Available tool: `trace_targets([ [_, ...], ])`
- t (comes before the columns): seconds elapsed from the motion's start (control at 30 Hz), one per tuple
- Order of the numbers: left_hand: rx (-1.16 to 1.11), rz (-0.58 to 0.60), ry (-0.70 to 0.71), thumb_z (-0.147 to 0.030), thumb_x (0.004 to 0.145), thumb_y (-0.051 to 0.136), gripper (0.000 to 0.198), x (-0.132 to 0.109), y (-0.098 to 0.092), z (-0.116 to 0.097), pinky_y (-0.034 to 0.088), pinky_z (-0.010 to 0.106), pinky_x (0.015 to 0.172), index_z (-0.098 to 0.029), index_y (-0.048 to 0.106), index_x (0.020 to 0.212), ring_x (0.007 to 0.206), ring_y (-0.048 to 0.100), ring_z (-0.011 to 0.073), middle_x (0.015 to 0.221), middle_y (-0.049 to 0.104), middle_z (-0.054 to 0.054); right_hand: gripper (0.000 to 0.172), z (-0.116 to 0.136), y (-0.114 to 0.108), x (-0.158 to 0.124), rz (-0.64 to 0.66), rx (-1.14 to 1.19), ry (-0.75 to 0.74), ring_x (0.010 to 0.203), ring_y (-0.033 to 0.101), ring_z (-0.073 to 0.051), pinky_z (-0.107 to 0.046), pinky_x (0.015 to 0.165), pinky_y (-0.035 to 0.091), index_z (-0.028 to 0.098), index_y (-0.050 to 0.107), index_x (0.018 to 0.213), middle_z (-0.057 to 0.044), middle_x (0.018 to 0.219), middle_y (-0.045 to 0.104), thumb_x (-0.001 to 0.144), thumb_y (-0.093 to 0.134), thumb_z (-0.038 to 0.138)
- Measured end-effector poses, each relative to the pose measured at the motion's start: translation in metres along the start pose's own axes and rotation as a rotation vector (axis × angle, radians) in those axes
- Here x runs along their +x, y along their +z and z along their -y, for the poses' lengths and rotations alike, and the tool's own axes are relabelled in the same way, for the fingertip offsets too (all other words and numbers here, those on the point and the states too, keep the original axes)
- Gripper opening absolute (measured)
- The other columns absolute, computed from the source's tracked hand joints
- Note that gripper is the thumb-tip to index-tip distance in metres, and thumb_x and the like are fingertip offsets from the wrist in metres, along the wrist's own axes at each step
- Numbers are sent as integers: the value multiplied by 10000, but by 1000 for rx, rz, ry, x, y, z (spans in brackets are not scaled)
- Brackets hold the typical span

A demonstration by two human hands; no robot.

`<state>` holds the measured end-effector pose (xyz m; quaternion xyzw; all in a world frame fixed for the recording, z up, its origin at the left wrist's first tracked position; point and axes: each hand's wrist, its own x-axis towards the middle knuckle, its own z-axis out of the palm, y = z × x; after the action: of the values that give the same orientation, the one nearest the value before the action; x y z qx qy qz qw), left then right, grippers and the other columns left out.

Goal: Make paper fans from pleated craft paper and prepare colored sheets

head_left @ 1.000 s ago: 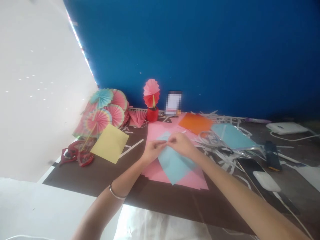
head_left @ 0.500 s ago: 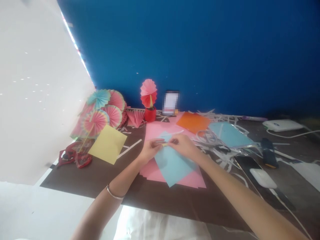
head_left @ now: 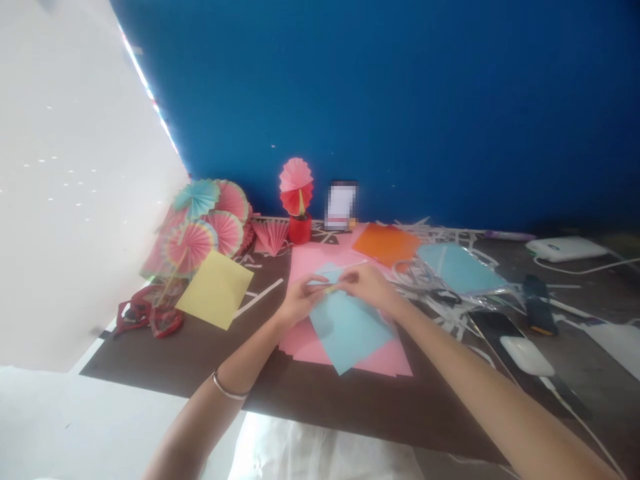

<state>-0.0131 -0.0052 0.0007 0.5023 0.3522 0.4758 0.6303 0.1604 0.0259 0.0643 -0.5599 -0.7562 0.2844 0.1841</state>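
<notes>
My left hand (head_left: 300,301) and my right hand (head_left: 367,287) meet at the far corner of a light blue paper sheet (head_left: 350,330), pinching its edge between the fingertips. The blue sheet lies on a stack of pink paper (head_left: 313,263) on the dark brown table (head_left: 200,353). A small yellowish bit shows between my fingertips; what it is I cannot tell. A thin bangle sits on my left wrist.
A yellow sheet (head_left: 216,288) and red scissors (head_left: 150,317) lie at the left. Paper fans (head_left: 205,223) and a red pot with a fan flower (head_left: 299,200) stand at the back. An orange sheet (head_left: 386,244), white paper strips, a phone (head_left: 500,328) and chargers lie at the right.
Both hands stay at the blue sheet's far corner and have only shifted their fingers slightly. The camera has tilted a little.
</notes>
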Motion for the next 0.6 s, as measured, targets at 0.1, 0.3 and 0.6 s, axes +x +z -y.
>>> trace_targets([
  [0.1,-11,16,-4,-371,669,691,372,0,0,0,372,202,541,-158,559,945,628,593,113,928,692,100,142,-3,0,2,-1,8,20,514,583,-141,-229,531,431,131,659,747,-7,508,618,663,615,237],
  [0.3,-30,45,1,-348,680,689,358,0,0,2,412,228,620,-165,538,948,740,629,155,959,686,110,130,-2,0,3,58,32,24,487,559,-131,-227,528,419,129,669,725,0,480,595,663,615,230],
  [0.6,-110,108,-70,-268,671,680,371,-1,-10,-12,441,279,703,-167,560,1008,849,634,213,963,682,109,93,12,-4,-6,6,-26,-56,623,595,-151,-235,596,425,152,665,632,-29,631,661,669,586,184],
])
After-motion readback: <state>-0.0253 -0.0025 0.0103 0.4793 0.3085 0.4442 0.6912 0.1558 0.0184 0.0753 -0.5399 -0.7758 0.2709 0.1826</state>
